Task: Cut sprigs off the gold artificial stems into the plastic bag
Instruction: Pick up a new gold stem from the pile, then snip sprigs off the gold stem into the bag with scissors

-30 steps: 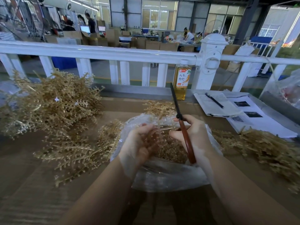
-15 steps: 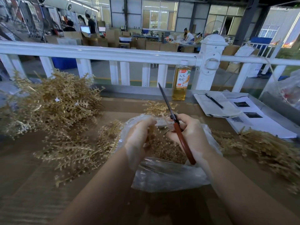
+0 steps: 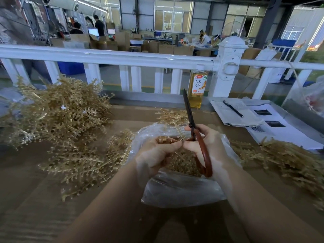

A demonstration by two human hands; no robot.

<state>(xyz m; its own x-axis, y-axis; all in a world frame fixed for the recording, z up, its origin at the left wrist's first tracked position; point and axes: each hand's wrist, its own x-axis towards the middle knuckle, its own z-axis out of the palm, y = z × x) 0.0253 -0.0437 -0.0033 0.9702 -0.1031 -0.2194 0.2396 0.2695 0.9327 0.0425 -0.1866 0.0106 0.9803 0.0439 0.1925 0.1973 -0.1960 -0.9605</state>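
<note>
Right above the open plastic bag (image 3: 175, 190), the left hand (image 3: 156, 155) pinches a gold stem (image 3: 166, 139) with curled fingers. Beside it, touching at the fingertips, the right hand (image 3: 208, 146) grips red-handled scissors (image 3: 194, 130), blades closed and pointing up. Cut sprigs (image 3: 180, 162) lie inside the bag. Uncut gold stems (image 3: 57, 116) are piled to the left on the table (image 3: 35, 199); a bottle (image 3: 197, 88) stands by the white railing (image 3: 122, 58).

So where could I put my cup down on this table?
Bare table shows in the near left corner, below the gold stems. A smaller strip lies between those stems and the bottle. It is crowded around the bag, and the right side is filled by papers and the cut pile.
</note>
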